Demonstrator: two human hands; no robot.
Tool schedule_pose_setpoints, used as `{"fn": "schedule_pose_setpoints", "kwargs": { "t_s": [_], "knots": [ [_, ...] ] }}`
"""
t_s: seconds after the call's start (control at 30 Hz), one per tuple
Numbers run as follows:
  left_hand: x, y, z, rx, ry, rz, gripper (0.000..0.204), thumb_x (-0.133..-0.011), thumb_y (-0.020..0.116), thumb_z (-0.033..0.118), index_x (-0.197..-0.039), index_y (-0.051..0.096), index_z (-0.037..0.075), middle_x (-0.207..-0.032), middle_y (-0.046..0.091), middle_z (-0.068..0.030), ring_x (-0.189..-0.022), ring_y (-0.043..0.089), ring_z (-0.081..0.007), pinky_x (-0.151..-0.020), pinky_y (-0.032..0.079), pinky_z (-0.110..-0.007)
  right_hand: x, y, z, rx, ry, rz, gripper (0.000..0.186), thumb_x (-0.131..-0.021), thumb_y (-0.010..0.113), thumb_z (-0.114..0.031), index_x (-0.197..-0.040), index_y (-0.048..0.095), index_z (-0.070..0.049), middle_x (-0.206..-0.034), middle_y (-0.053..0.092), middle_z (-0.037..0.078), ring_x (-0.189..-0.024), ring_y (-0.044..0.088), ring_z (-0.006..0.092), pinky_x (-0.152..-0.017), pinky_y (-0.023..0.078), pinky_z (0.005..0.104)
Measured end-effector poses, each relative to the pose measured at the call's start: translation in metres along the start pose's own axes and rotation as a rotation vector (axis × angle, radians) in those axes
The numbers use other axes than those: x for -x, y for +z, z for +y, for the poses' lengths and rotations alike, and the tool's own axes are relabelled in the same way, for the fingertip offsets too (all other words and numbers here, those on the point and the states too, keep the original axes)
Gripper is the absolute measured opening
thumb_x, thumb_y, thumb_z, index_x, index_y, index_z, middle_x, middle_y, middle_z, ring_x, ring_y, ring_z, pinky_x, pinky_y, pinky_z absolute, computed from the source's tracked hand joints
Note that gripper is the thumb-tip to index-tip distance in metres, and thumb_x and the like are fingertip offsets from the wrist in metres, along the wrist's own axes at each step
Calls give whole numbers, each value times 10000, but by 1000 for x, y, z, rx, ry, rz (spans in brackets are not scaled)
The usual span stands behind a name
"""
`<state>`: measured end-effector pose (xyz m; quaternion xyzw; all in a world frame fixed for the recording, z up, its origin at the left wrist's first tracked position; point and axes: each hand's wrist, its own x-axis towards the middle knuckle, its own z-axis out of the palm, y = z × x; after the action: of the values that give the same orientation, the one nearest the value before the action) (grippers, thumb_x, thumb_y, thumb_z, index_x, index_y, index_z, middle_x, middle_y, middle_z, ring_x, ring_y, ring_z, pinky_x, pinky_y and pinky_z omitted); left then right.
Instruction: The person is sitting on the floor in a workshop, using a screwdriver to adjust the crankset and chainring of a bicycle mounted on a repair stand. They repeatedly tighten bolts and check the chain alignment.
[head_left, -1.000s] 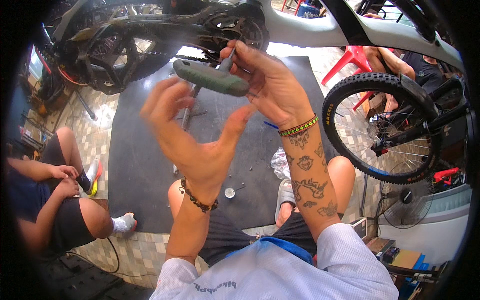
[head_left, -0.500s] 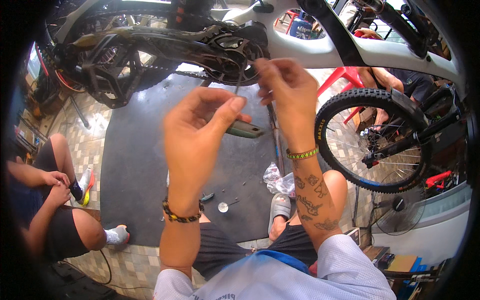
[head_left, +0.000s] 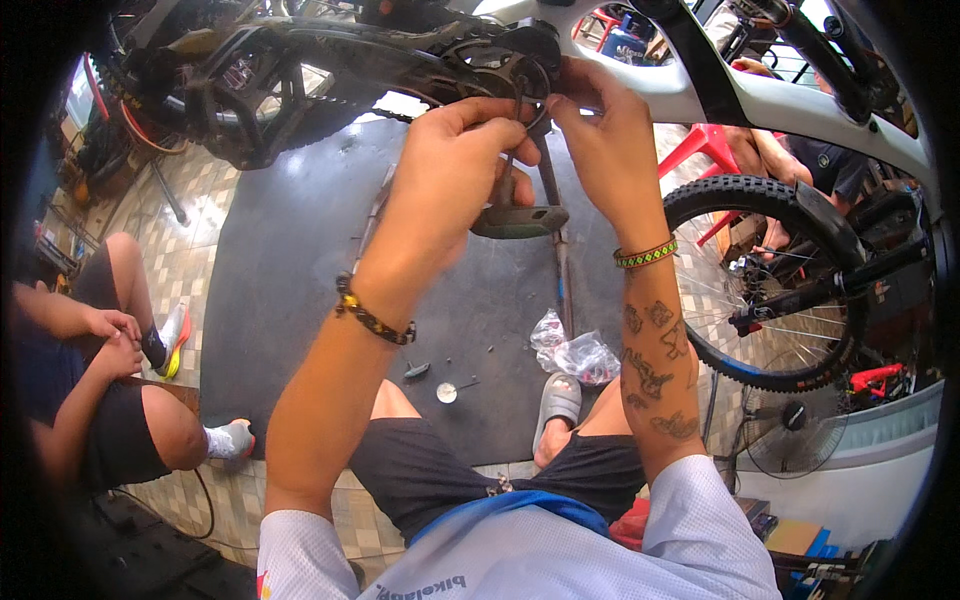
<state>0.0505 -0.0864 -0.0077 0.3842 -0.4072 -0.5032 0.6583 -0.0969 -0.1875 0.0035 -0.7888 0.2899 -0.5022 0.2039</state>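
My left hand (head_left: 455, 170) is closed around the shaft of a T-handle wrench (head_left: 520, 222), with its dark grey-green handle hanging below the fingers. The wrench's thin metal shaft points up at the crank area (head_left: 525, 80) of a raised bicycle. Beside it, my right hand (head_left: 605, 130) has thumb and fingertips brought together against the same area; what they grip, if anything, is hidden. Above both hands runs the white bicycle frame (head_left: 655, 85). The chain guide and pedal side (head_left: 240, 120) reach off to the left.
A dark mat (head_left: 290, 300) covers the floor, with a second T-handle tool (head_left: 416, 370), a small round dish (head_left: 446, 393) and crumpled clear plastic (head_left: 580, 355) on it. A front wheel (head_left: 700, 340) stands at right. A seated person (head_left: 110, 350) is at left, another behind the wheel.
Both hands have moved up and to the right, bringing the wrench to the crank area. My right fingers now press together there. The view has shifted slightly.
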Motion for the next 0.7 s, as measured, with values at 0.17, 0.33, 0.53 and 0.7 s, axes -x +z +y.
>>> {"fn": "schedule_pose_setpoints", "kwargs": {
  "t_s": [0.17,0.33,0.53,0.7],
  "knots": [
    [-1,14,-24,-49,160,128,273,-999,623,102,-1212,676,-60,-824,694,-74,-551,619,-145,-531,472,-269,-6,0,-9,100,29,-19,325,-928,681,-107,-1209,704,56,-1047,792,162,-969,775,251,-885,592,371],
    [-1,26,-36,-211,299,244,262,-1002,611,89,-1186,668,-87,-799,709,-78,-517,619,-123,-480,463,-263,-13,-7,-3,161,-27,-51,328,-906,678,-118,-1196,701,34,-1021,798,170,-954,787,293,-864,606,396],
    [-7,35,-53,-327,451,413,256,-950,606,57,-1128,686,-109,-869,764,-209,-703,763,-311,-661,577,-394,-29,-25,-23,87,35,-294,378,-1005,730,-196,-1294,621,22,-1031,746,108,-904,713,151,-812,563,285],
    [-11,41,-65,-381,586,485,229,-945,606,30,-1118,657,-111,-869,756,-241,-719,766,-330,-680,585,-406,-41,-30,-56,280,-124,-242,438,-890,822,-145,-1271,679,17,-1063,769,145,-927,747,204,-812,592,326]
  ]
}}
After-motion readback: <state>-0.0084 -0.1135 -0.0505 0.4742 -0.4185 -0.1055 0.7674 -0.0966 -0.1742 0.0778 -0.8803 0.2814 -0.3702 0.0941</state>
